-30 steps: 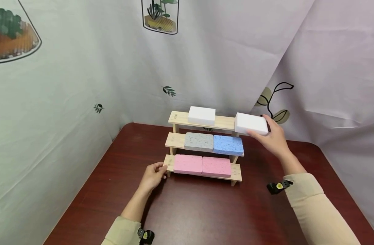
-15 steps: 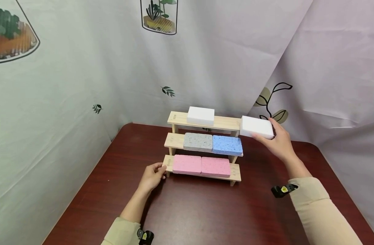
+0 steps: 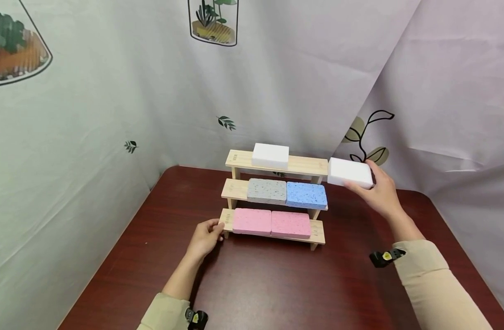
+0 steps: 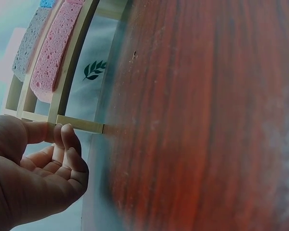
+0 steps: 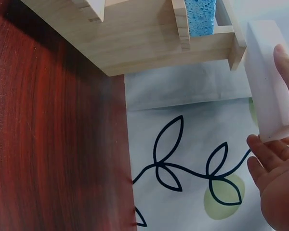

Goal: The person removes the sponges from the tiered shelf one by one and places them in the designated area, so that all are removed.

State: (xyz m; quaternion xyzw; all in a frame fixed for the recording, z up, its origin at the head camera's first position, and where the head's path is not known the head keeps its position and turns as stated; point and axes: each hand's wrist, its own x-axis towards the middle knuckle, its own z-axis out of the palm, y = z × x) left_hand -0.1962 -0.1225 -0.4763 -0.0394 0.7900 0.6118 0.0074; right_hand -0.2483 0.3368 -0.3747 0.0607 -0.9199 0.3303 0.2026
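Note:
A three-step wooden rack [image 3: 236, 188] stands toward the back of the table. My left hand [image 3: 204, 237] pinches the left end of its lowest shelf between thumb and fingers, as the left wrist view shows. In my right hand [image 3: 380, 189] is a white sponge block [image 3: 350, 171], gripped by its right side, just off the right end of the top shelf. Another white sponge block [image 3: 270, 155] lies on that shelf, left of its middle. The middle shelf bears a grey sponge [image 3: 267, 190] and a blue sponge [image 3: 306, 194]. Two pink sponges [image 3: 252, 221] lie side by side on the lowest shelf.
The dark red wooden table [image 3: 272, 284] reaches to the hanging cloth [image 3: 186, 105] behind and at both sides. The cloth is printed with leaves and plant jars. Each wrist carries a black strap camera [image 3: 383, 257].
My right hand has moved right with the white sponge block, from over the top shelf's right end to just beyond it. My left hand stays on the lowest shelf.

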